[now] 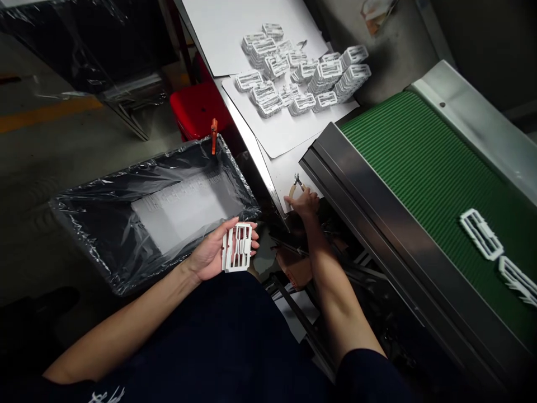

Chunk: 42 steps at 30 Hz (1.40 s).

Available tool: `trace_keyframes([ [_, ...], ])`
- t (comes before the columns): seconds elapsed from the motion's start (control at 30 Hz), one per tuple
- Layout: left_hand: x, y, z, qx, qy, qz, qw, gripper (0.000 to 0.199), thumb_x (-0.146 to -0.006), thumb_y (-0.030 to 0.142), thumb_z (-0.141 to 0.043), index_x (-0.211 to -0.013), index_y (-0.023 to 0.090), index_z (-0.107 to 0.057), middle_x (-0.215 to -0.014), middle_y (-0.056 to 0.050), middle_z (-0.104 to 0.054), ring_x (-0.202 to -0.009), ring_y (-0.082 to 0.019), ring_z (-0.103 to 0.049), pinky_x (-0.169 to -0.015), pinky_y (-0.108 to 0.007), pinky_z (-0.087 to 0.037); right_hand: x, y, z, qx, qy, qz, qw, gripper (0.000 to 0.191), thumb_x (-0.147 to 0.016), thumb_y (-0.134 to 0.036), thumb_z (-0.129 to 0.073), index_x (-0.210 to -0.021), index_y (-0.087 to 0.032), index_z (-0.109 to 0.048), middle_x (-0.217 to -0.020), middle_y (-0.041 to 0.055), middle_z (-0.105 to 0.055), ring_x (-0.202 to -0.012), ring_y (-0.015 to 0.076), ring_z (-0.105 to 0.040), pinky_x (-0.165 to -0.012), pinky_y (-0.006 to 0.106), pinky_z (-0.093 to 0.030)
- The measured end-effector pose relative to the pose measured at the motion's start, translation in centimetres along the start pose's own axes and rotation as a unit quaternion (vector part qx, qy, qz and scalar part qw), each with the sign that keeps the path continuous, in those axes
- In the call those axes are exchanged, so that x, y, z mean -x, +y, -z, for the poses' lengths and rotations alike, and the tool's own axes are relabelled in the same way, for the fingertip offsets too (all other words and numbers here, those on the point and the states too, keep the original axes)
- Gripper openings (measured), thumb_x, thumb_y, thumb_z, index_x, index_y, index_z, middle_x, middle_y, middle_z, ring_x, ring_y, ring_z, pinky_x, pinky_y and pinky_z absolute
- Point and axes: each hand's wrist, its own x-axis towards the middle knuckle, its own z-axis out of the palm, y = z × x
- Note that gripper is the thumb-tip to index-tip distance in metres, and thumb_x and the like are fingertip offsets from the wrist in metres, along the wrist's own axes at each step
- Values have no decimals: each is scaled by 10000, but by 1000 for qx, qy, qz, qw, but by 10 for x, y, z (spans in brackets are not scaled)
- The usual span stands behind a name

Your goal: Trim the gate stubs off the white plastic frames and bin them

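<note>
Head cam here: the left hand [205,257] is palm up, fingers curled round a white molded lattice part [237,247], gripping it firmly just over the near edge of a plastic-lined bin [96,246], apparently to keep its face in view. The right hand [302,202] is closed on the handles of small side cutters [298,181], tips up, so they look ready to hand. An orange clip [214,136] seems to pin the liner to the rim. Stacks of similar white parts [302,73] sit on white paper sheets [272,134], probably to keep them off the steel table [247,134], and two more lie on a green ribbed conveyor belt [411,168].
</note>
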Motion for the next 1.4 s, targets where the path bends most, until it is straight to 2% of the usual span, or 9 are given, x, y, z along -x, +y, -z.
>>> trace_keyframes([
  [0.2, -11, 0, -4, 4, 20, -25, 999, 376, -916, 316, -399, -1080, 56, -616, -920, -119, -667, -846, -230, -628, -789, -379, -531, 24, 4, 9, -128, -39, -12, 991, 312, -665, -389, -619, -851, -139, -597, -902, 142, -622, -960, 286, -566, -810, 366, -442],
  [0.33, -18, -6, -12, -14, 45, -43, 998, 365, -912, 316, -407, -1072, 69, -624, -906, -113, -676, -824, -210, -633, -710, -317, -545, 97, 11, 17, -249, -90, 5, 964, 280, -827, -358, -364, -839, -161, -564, -694, 39, -607, -612, 151, -579, -558, 258, -462],
  [0.47, -23, -24, -24, -30, 68, -56, 996, 337, -901, 322, -431, -1052, 100, -634, -896, -96, -679, -776, -187, -633, -666, -284, -538, 188, 14, 26, -386, -117, 48, 914, 217, -778, -406, -533, -786, -189, -522, -631, -29, -543, -533, 101, -498, -516, 218, -431],
  [0.57, -23, -37, -30, -55, 52, -44, 996, 314, -882, 320, -472, -1039, 109, -642, -929, -94, -675, -837, -194, -626, -756, -303, -524, 227, 15, 36, -493, -90, 61, 863, 218, -736, -367, -628, -778, -193, -502, -679, -35, -538, -586, 98, -498, -577, 223, -438],
  [0.7, -22, -35, -31, -173, 30, -59, 983, 216, -824, 281, -590, -943, 116, -664, -842, -69, -673, -766, -161, -621, -692, -232, -511, 241, 27, 50, -500, -52, 49, 863, 182, -746, -315, -631, -771, -199, -494, -670, -41, -516, -590, 97, -479, -594, 229, -417],
  [0.8, -21, -32, -31, -237, 21, -2, 971, 185, -787, 291, -651, -843, 115, -658, -677, -40, -637, -581, -128, -588, -538, -199, -479, 247, 37, 53, -503, -69, 51, 860, 194, -746, -326, -641, -766, -199, -496, -665, -39, -506, -585, 98, -462, -588, 233, -405],
  [0.93, -12, -46, -25, -86, -2, 75, 993, 350, -845, 434, -532, -906, 110, -651, -763, -80, -652, -674, -176, -621, -643, -285, -523, 266, 44, 38, -561, -81, 11, 824, 211, -747, -343, -647, -762, -188, -505, -665, -38, -488, -593, 99, -459, -584, 229, -404],
  [1.07, 1, -69, -19, -20, 10, 45, 999, 361, -867, 421, -495, -979, 112, -644, -906, -118, -670, -845, -228, -629, -765, -337, -518, 284, 46, 20, -620, -55, -59, 780, 211, -749, -323, -655, -802, -184, -505, -706, -31, -499, -633, 101, -481, -617, 230, -421],
  [1.4, -15, -81, -30, -168, 115, -67, 977, 180, -765, 300, -674, -807, 145, -592, -686, -11, -597, -600, -119, -576, -574, -227, -502, 287, 46, 22, -536, 101, -66, 836, 181, -774, -315, -626, -796, -198, -490, -714, -18, -513, -631, 109, -505, -630, 241, -434],
])
